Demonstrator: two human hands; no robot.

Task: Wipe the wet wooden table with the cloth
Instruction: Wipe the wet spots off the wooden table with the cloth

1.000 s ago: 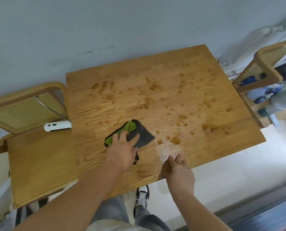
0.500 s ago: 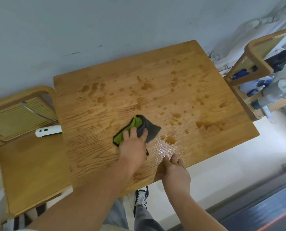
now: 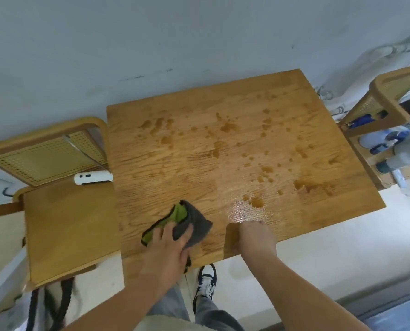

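Observation:
The wooden table (image 3: 199, 163) carries many dark water spots across its middle and right side, with a glossy wet patch near the front edge. A folded cloth (image 3: 194, 223), grey outside and green inside, lies near the front edge. My left hand (image 3: 168, 249) presses flat on the cloth with straight fingers spread over it. Right of it, my right hand (image 3: 255, 237) rests on the table at the front edge beside the wet patch; its fingers look curled under and hold nothing.
A wooden chair (image 3: 63, 220) with a cane back stands against the table's left side, with a white remote-like device (image 3: 93, 178) on its seat. Another chair (image 3: 390, 108) with bottles on it stands at the right. A grey wall lies behind.
My left hand has drawn the cloth back toward the front edge and leftward. My right hand has stayed at the front edge, its fingers now tucked under.

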